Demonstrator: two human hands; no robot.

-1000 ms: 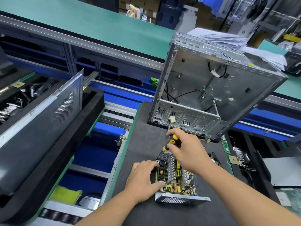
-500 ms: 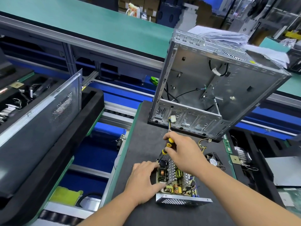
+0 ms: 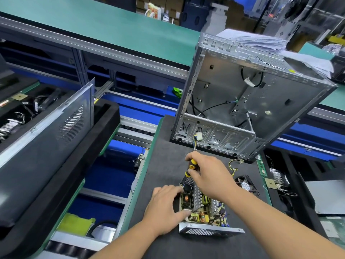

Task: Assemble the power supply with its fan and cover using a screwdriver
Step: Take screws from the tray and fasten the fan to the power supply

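The open power supply [image 3: 203,208] lies on the black mat [image 3: 160,165], its circuit board and heat sinks exposed and a perforated metal wall facing me. My left hand [image 3: 164,208] rests against its left side, thumb on the board's near corner. My right hand [image 3: 209,176] grips a yellow-and-black screwdriver [image 3: 191,167], held upright with its tip down at the unit's far left corner. A black fan [image 3: 245,186] lies on the mat to the right of my right hand, its yellow-green wire [image 3: 234,169] curling beside it.
An empty silver computer case [image 3: 248,101] stands tilted at the mat's far edge. A dark perforated cover panel [image 3: 46,128] leans on a black foam tray at left. Trays of parts [image 3: 278,180] sit at right. Green conveyor belts [image 3: 112,27] run behind.
My right hand and the screwdriver shifted slightly lower and left toward the unit's far corner. The fan at right came into view as the camera moved. My left hand stayed put.
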